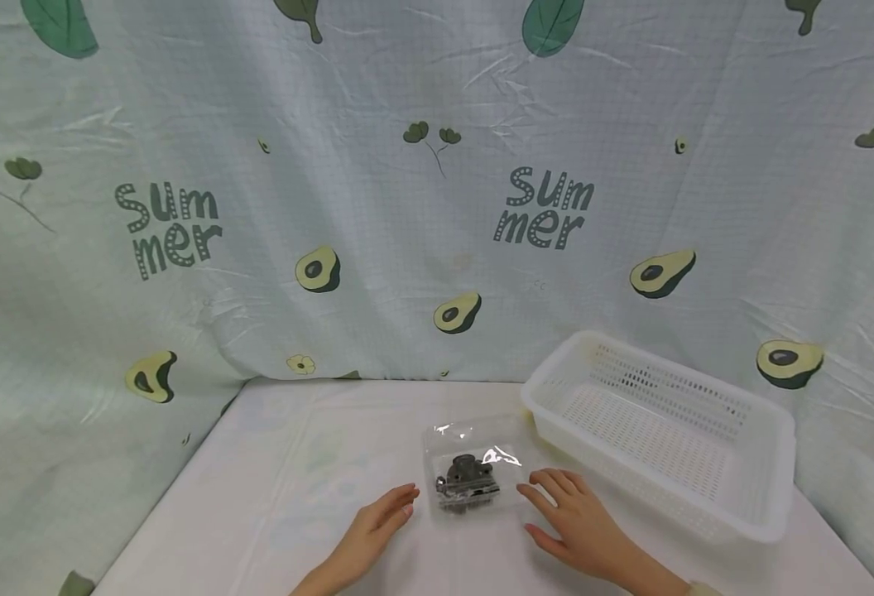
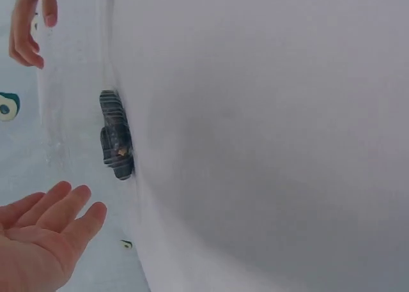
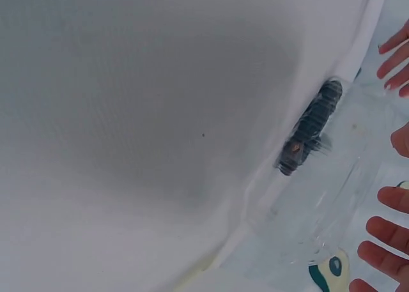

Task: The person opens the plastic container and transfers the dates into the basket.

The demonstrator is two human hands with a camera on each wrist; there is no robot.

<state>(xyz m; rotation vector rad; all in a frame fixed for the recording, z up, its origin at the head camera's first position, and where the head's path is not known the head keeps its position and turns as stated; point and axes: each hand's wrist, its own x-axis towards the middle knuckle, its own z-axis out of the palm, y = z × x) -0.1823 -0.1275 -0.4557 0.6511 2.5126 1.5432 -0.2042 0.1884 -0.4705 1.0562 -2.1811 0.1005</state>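
A clear plastic bag (image 1: pixel 511 430) lies on the white table, with dark grey and metallic parts (image 1: pixel 467 478) inside; their exact kind is hard to make out. To the left of the bag is my left hand (image 1: pixel 374 527), fingers extended and apart from it. On the other side, my right hand (image 1: pixel 573 523) hovers by the bag's right edge, fingers spread and slightly bent, holding nothing. In the left wrist view the dark parts (image 2: pixel 116 135) sit beyond my left fingers. From the right wrist the same parts (image 3: pixel 311 126) appear between both hands.
A white perforated plastic basket (image 1: pixel 768 463) stands on the table at the right, behind my right hand. A pale curtain (image 1: pixel 392 207) printed with avocados and leaves hangs behind the table (image 1: pixel 273 463).
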